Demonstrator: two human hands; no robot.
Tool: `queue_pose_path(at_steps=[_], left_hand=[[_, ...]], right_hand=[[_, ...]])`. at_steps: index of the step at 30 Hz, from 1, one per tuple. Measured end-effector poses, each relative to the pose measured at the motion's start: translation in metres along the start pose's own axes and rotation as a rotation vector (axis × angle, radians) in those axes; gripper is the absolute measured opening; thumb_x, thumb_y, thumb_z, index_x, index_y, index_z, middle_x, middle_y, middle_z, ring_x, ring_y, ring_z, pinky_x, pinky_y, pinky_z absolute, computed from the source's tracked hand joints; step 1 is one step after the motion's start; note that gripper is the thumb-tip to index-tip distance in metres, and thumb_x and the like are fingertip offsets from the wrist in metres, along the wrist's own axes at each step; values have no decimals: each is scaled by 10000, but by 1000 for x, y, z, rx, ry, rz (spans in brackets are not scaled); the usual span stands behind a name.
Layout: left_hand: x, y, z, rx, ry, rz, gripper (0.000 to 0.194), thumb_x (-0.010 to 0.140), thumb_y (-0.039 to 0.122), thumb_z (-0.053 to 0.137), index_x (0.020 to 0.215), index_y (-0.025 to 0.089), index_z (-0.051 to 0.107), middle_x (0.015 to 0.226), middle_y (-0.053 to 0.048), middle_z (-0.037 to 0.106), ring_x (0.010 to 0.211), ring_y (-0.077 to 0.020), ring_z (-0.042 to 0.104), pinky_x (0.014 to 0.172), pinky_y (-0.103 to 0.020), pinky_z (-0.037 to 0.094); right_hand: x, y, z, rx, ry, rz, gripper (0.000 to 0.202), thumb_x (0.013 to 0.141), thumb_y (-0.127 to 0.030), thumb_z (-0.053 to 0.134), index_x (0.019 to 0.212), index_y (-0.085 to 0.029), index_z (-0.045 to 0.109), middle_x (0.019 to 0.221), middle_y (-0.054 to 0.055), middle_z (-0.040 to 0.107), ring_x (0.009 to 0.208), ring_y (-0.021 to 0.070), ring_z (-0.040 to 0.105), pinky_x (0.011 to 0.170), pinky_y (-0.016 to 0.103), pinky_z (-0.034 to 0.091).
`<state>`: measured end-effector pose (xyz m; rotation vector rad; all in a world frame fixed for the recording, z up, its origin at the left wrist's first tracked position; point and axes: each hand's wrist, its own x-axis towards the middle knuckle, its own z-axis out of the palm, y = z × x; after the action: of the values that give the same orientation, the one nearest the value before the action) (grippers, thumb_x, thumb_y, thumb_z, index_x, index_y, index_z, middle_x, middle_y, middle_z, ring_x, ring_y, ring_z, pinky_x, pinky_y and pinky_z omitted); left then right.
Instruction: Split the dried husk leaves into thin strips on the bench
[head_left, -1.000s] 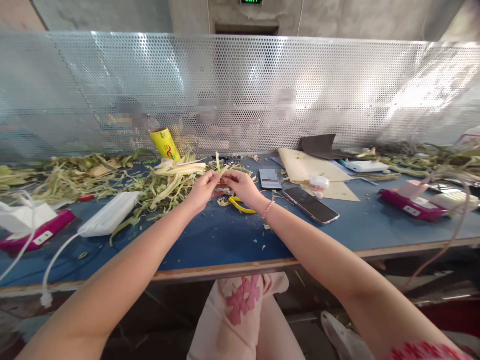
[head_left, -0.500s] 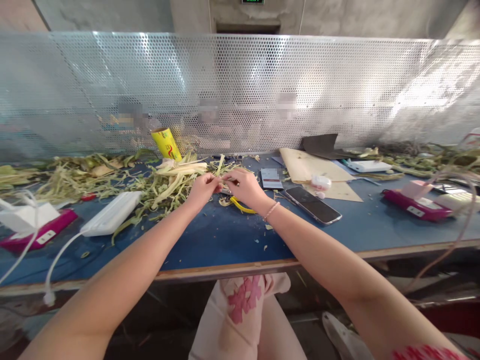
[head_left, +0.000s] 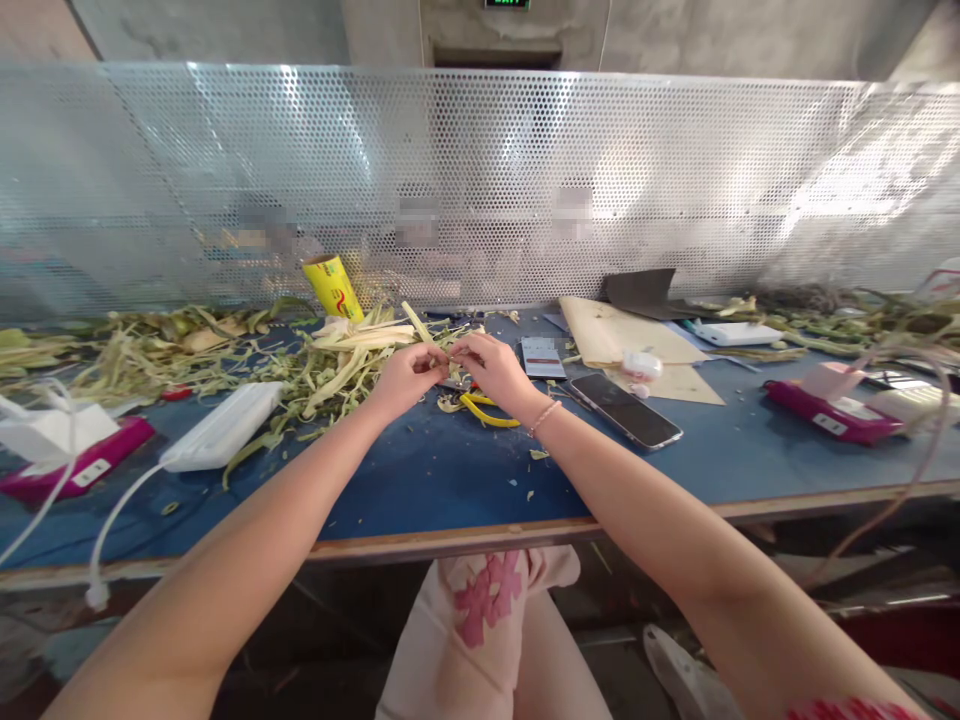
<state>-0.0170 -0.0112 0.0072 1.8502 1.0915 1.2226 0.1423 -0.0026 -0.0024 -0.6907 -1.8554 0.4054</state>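
My left hand [head_left: 409, 380] and my right hand [head_left: 496, 372] meet over the middle of the blue table, fingertips almost touching. Both are closed in a pinch on a pale green plant strip [head_left: 415, 322], whose free end sticks up and back to the left. The part between the fingers is mostly hidden. Just below the right hand lies a tool with a yellow handle [head_left: 487, 412], partly covered by that hand. A heap of pale green husk-like strips [head_left: 334, 370] spreads beside the left hand.
A yellow tube [head_left: 334, 287] stands tilted behind the heap. To the left are a white power bank [head_left: 223, 428] and a magenta power strip [head_left: 94, 465]. A phone [head_left: 628, 410], brown paper [head_left: 622, 335] and another magenta strip [head_left: 832, 412] lie right. A perforated metal screen [head_left: 495, 140] closes the back.
The plant strip's free end has swung left and shows longer above the fingers. My hands have turned slightly, the right fingers now bent over the left fingertips.
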Motion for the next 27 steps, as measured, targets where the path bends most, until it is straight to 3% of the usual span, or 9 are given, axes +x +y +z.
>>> queue_pose_path(at_steps=[4,9,13,17,19,23,27], left_hand=[[-2,-1,2,125,-53,49,123,631,248,596,703,149,602,596,1,578,561,-123,522,587,-253,401],[-2,-1,3,233,-13,113,148,654,299,594,676,154,586,588,9,560,540,-109,492,550,-233,370],[-1,0,2,137,39,47,202,685,359,570,660,160,553,569,6,564,565,-126,526,593,-249,415],[0,-2,-1,73,83,34,257,686,415,581,654,164,536,570,1,564,577,-136,537,627,-274,442],[0,-4,-2,58,81,43,255,693,415,578,663,164,542,581,0,566,584,-136,539,638,-280,447],[1,-6,1,-60,71,12,240,654,392,620,656,164,547,570,12,552,581,-128,539,631,-275,463],[1,-5,5,-232,100,-84,200,611,332,626,604,161,522,515,29,514,504,-94,497,550,-235,440]], right_hand=[[0,3,1,27,25,25,146,733,-96,491,731,-209,582,808,26,586,772,144,539,748,280,420],[-2,3,6,48,80,94,52,742,-168,530,757,-207,562,800,13,582,732,131,544,716,273,441],[-1,-2,7,199,137,291,102,754,-265,545,830,-207,509,760,-8,570,564,97,544,560,242,468],[3,-1,8,331,94,545,234,812,-357,471,662,-179,492,598,2,554,503,117,564,510,250,476],[5,4,10,397,46,616,275,805,-376,487,626,-168,514,616,21,576,540,122,576,541,254,486],[5,12,15,469,76,525,147,778,-310,523,784,-174,578,752,19,613,671,110,574,649,246,482],[2,11,12,285,143,311,125,788,-263,483,780,-178,575,736,10,589,677,111,534,675,261,444]])
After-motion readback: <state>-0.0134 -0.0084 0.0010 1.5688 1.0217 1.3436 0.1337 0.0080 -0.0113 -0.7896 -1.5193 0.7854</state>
